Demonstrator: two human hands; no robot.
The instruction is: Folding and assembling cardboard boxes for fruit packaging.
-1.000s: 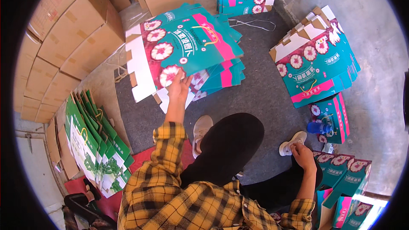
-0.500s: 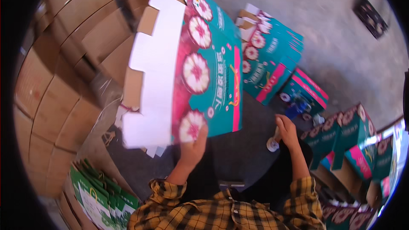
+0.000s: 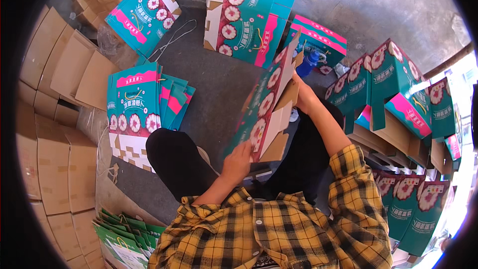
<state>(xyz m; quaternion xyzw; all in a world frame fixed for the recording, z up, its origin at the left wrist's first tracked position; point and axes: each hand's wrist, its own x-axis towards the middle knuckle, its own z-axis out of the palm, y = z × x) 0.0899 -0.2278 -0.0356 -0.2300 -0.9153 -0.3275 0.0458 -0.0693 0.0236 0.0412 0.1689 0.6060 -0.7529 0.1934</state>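
Note:
A teal and maroon printed carton (image 3: 266, 103) is tilted on its side edge between my knees, its brown flaps and white inner edge turned toward the right. My left hand (image 3: 236, 163) grips its near lower corner, fingers partly behind the board. Farther off, my right hand (image 3: 304, 94) is closed around the flaps at the far end; its fingertips are hidden by the cardboard. Just beyond the right hand stands a blue bottle (image 3: 308, 63), before a closed teal box (image 3: 321, 37).
Flat cartons lie in a far stack (image 3: 243, 25) and a fanned left pile (image 3: 133, 97). Another printed carton (image 3: 144, 15) leans at far left. Brown boxes (image 3: 55, 162) line the left. Open teal cartons (image 3: 393, 82) crowd the right, and green bags (image 3: 122, 239) stand lower left.
The carton, held up flat by my left hand alone, has come down toward the middle and turned edge-on. My right hand has moved onto its flaps. The view has shifted, showing more on the left.

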